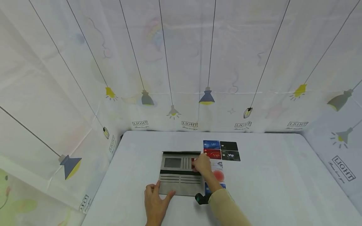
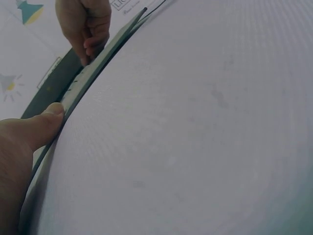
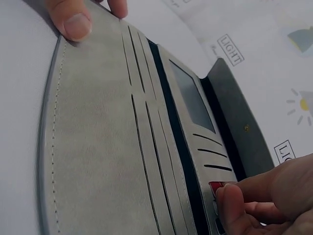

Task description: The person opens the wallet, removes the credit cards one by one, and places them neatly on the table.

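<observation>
A grey wallet (image 1: pixel 181 185) lies unfolded on the white table, its slots and clear window facing up. My right hand (image 1: pixel 203 164) is at the upper right part of the wallet, thumb and forefinger pinching a red card (image 3: pixel 215 187) by the slots. Most of that card is hidden by the fingers and the wallet. My left hand (image 1: pixel 156 201) rests at the lower left corner, its thumb (image 3: pixel 77 25) pressing on the wallet's near edge and its fingers along the left side. The wallet's flap (image 3: pixel 239 122) with a metal snap stands raised at the far side.
Right of the wallet lie a blue VIP card (image 1: pixel 211 144), a black card (image 1: pixel 229 146), a red VIP card (image 1: pixel 212 153) and a dark Vip card (image 1: pixel 230 155). Nearer are a card with a red circle (image 1: pixel 218 176) and a blue card (image 1: pixel 207 189), partly under the right arm.
</observation>
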